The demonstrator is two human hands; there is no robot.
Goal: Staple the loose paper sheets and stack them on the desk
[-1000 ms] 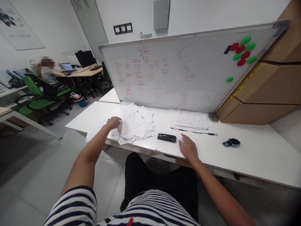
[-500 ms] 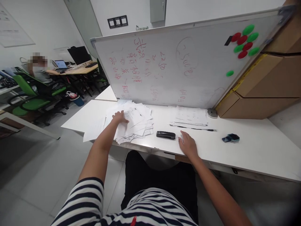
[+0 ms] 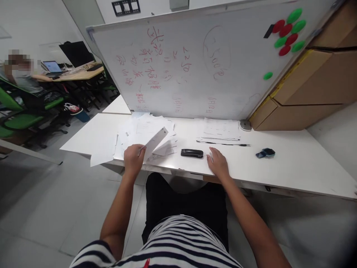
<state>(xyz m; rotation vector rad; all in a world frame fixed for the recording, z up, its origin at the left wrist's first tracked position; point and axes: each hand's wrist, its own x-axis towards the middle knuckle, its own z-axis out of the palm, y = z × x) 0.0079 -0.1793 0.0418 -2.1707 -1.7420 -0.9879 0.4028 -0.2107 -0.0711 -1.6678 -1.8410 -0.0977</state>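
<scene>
My left hand (image 3: 133, 158) is closed on a few sheets of white paper (image 3: 155, 141), lifted at a slant above a loose heap of papers (image 3: 136, 131) on the white desk (image 3: 292, 163). My right hand (image 3: 218, 164) lies flat and open on the desk near its front edge, just right of a black stapler (image 3: 191, 153). A neat stack of printed sheets (image 3: 220, 130) with a black pen (image 3: 223, 143) along its front edge lies behind the right hand.
A whiteboard (image 3: 195, 63) with red writing and red and green magnets (image 3: 288, 31) leans at the desk's back. Cardboard boxes (image 3: 312, 89) stand at the right. A dark blue object (image 3: 265, 153) lies on the desk. Far left, a person (image 3: 21, 74) sits at another desk with a laptop.
My left hand has pulled back from the heap toward the desk's front edge, lifting a few sheets. The right hand has stayed flat by the stapler. The view has shifted downward.
</scene>
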